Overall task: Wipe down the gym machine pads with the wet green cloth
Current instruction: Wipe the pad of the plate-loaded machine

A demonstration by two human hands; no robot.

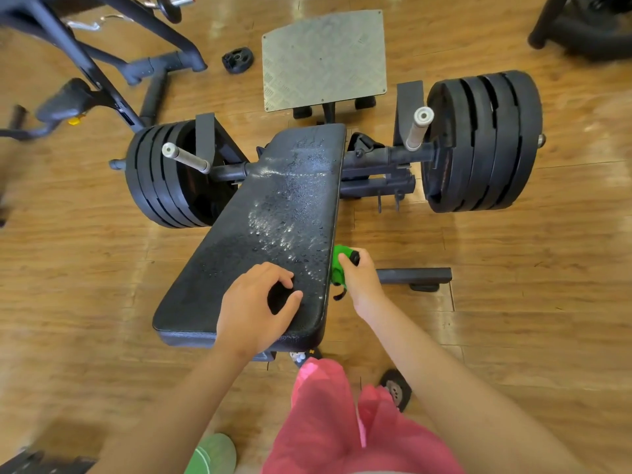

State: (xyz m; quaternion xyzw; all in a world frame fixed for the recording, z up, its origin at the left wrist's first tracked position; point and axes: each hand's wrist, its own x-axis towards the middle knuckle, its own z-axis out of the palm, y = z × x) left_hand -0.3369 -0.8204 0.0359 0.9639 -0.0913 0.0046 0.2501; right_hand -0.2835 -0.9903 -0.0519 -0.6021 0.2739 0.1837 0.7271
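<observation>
So the green cloth (338,266) is bunched up in the right hand (362,278), which is clamped around it just off the right edge of the long black pad (266,217), down toward the near end. It looks like it's touching the pad's side edge rather than sitting on top. There's a small black bit poking out by the thumb, and I can't tell what that is.

The left hand (256,309) is on top of the pad at the near end, fingers curled with the tips on the vinyl. I honestly can't tell if it's holding anything or just bracing.

Progress-wise, I'd say early days. The top of the pad is covered in water droplets, mostly down the middle and the right side, with a shiny wet patch further up. The left strip looks duller and drier. Nothing reads as properly wiped off, so my guess is the top has been wetted and the real pass across it is left to do, plus the side edges. I can't see any other pads on this machine from here.

Around it: stacks of black weight plates on the left (154,176) and right (485,142), two grey handles (419,128) sticking up, a metal footplate (325,59) at the far end, and a wooden floor (513,302) under everything.
</observation>
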